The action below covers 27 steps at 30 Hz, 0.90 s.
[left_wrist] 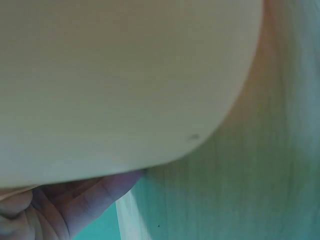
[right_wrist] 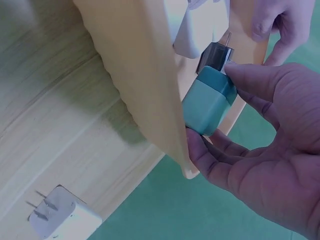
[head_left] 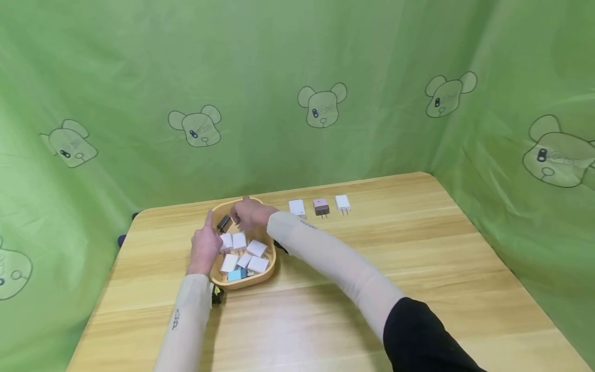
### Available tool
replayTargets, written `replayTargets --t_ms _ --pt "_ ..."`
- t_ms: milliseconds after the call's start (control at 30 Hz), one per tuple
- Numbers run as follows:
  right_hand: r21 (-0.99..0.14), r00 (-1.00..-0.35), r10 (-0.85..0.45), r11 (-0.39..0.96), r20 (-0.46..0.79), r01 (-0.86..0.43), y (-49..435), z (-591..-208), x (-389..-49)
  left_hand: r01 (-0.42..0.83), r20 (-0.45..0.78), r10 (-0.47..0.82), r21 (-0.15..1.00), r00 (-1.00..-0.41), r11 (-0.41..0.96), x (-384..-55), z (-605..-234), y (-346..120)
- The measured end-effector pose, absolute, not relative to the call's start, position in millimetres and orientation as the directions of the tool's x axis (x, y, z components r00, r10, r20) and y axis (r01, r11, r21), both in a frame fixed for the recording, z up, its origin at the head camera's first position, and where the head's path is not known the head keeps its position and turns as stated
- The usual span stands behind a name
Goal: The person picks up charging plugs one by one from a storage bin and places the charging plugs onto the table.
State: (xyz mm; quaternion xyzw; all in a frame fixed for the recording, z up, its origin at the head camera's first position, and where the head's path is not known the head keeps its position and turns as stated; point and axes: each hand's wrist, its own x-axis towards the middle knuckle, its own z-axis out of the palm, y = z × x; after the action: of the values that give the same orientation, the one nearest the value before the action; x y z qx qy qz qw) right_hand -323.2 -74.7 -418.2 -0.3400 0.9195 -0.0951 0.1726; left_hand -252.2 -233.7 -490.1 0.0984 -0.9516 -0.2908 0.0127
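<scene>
My right hand [head_left: 251, 214] is at the far right part of a tan basket [head_left: 265, 277]. In the right wrist view it pinches a teal plug charger [right_wrist: 205, 102] between thumb and fingers, just inside the rim. A black charger [right_wrist: 215, 56] lies right behind the teal one. Several white chargers [head_left: 257, 248] and a blue one [head_left: 237, 274] fill the near part of the basket. At the left side, my left hand [head_left: 206, 248] grips the basket's rim, its index finger stretched along it. The basket's outer wall [left_wrist: 125, 90] covers most of the left wrist view.
On the wooden table [head_left: 372, 268], right of the basket, a white charger [head_left: 297, 207], a pink and black charger [head_left: 321, 206] and another white charger [head_left: 342, 202] lie in a row near the back edge. A green curtain [head_left: 260, 155] hangs behind the table.
</scene>
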Motion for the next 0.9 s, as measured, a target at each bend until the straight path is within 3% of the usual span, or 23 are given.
replayTargets --t_ms 500,900 --pt "-0.342 -0.703 -0.658 0.748 -0.269 -0.569 -67.3 -407.4 -316.2 -0.181 -0.036 -0.195 0.557 -0.98 0.811 -251.4 -490.2 -234.1" --pt "-0.318 -0.7 -0.674 0.734 -0.237 -0.599 -58.5 -402.0 -313.9 -0.179 -0.03 -0.195 0.554 -0.98 0.813 -251.5 -490.5 -234.0"
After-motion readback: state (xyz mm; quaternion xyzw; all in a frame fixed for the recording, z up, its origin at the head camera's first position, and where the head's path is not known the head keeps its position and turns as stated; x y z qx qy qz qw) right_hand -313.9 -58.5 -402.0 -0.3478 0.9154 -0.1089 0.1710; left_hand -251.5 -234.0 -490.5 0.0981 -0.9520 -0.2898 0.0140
